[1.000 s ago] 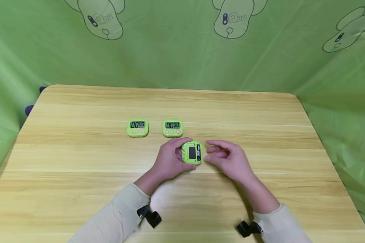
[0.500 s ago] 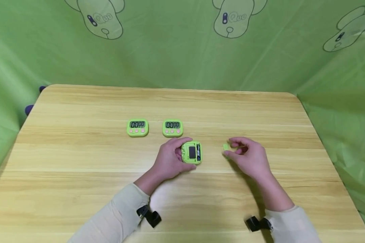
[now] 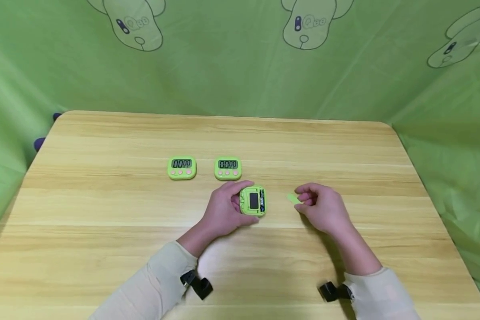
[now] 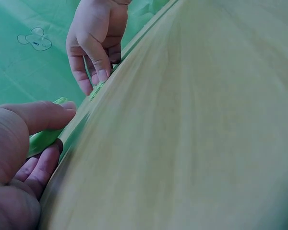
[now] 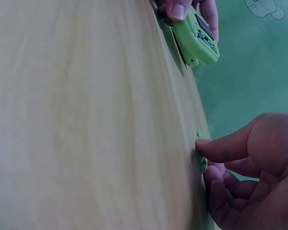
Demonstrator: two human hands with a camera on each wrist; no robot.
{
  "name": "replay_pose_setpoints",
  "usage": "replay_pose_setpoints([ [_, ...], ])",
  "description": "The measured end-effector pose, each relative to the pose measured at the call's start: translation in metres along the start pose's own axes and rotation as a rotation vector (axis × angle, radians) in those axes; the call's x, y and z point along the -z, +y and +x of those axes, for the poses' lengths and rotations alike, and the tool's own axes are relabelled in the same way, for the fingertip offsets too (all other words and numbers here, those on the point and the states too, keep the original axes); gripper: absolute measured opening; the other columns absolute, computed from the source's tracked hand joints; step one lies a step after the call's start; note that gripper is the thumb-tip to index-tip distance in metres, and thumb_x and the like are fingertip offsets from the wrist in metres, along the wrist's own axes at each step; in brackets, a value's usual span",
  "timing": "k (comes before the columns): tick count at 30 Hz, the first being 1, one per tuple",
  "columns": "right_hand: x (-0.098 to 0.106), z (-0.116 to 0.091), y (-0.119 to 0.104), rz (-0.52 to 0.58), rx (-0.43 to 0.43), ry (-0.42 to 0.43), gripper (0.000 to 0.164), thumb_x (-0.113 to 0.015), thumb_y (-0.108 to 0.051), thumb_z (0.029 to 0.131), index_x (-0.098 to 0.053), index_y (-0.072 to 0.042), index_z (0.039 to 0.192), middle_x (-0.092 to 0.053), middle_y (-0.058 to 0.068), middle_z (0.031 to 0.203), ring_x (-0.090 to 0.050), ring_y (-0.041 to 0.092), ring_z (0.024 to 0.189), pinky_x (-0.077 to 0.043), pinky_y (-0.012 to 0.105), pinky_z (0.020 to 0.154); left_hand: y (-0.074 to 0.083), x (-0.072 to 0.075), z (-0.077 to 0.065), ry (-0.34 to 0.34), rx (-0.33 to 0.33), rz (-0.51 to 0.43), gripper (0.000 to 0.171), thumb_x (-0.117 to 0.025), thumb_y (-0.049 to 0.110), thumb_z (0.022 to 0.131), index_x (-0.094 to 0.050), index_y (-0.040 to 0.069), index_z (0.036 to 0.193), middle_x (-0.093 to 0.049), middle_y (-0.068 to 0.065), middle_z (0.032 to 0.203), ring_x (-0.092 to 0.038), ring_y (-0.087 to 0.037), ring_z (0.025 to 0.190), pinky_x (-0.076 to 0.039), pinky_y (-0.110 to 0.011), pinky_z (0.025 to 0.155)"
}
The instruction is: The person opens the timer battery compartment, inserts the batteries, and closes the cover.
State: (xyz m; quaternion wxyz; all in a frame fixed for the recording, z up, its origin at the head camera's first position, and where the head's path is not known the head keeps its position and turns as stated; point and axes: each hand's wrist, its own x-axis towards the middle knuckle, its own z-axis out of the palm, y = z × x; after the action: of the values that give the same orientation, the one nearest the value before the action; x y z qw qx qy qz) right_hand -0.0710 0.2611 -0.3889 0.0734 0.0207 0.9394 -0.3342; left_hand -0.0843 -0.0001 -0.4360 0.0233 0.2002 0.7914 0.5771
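Observation:
My left hand (image 3: 221, 211) grips a green digital timer (image 3: 246, 211) by its sides, thumb at the near edge and fingers at the far edge. The timer's back faces up, showing a dark rectangle (image 3: 254, 201) and an uncovered slot with a battery (image 3: 262, 201) in it. To the right, my right hand (image 3: 323, 209) pinches a small green battery cover (image 3: 292, 198) between thumb and fingertip, low over the table. In the right wrist view the cover (image 5: 202, 163) is seen edge-on, partly hidden by the thumb. The left wrist view shows the timer (image 4: 44, 141) tilted in my left hand.
Two more green timers stand beyond my left hand, a left one (image 3: 182, 168) and a right one (image 3: 228, 168), screens up and reading zeros. The wooden table (image 3: 104, 200) is bordered by green fabric (image 3: 240, 80) at the back and sides.
My right hand has moved right, away from the timer, carrying the battery cover, then slightly back left. The cover has turned in its fingers. My left hand and the timer have stayed put.

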Motion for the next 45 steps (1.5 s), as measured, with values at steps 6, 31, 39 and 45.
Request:
replay_pose_setpoints([
  [6, -0.004, 0.001, -0.002, 0.054, 0.034, -0.009, 0.022, -0.076, -0.002, 0.085, -0.072, -0.002, 0.107, -0.062, 0.008, 0.088, -0.055, 0.023, 0.078, -0.047, 0.030, 0.067, 0.000, 0.000, 0.000, 0.005, -0.002, 0.006, 0.081, -0.098, 0.006, 0.058, -0.064, 0.007, 0.131, -0.059, -0.003, 0.102, -0.057, -0.010, 0.071, -0.054, -0.025, 0.060],
  [31, -0.033, -0.003, -0.023, 0.685, 0.055, -0.143, 0.043, -0.070, 0.012, 0.086, -0.064, 0.003, 0.127, -0.064, 0.024, 0.099, -0.070, 0.031, 0.077, -0.060, 0.039, 0.067, 0.001, -0.001, 0.000, -0.014, 0.020, 0.018, 0.083, -0.098, 0.006, 0.057, -0.063, 0.009, 0.133, -0.058, -0.002, 0.100, -0.058, -0.013, 0.073, -0.054, -0.025, 0.062],
  [39, -0.038, 0.001, -0.025, 0.655, 0.038, -0.149, 0.040, -0.074, 0.008, 0.085, -0.065, 0.002, 0.123, -0.068, 0.020, 0.095, -0.069, 0.029, 0.074, -0.059, 0.038, 0.064, 0.000, 0.000, 0.001, -0.026, -0.006, 0.035, 0.080, -0.098, 0.007, 0.059, -0.063, 0.007, 0.132, -0.060, -0.001, 0.104, -0.057, -0.011, 0.076, -0.054, -0.024, 0.063],
  [45, -0.039, 0.003, -0.026, 0.640, 0.015, -0.143, 0.033, -0.076, 0.004, 0.084, -0.066, 0.002, 0.115, -0.069, 0.019, 0.090, -0.069, 0.031, 0.071, -0.059, 0.037, 0.062, 0.001, 0.001, 0.000, -0.027, -0.010, 0.019, 0.081, -0.097, 0.006, 0.059, -0.064, 0.006, 0.132, -0.059, -0.001, 0.100, -0.057, -0.011, 0.074, -0.054, -0.024, 0.062],
])
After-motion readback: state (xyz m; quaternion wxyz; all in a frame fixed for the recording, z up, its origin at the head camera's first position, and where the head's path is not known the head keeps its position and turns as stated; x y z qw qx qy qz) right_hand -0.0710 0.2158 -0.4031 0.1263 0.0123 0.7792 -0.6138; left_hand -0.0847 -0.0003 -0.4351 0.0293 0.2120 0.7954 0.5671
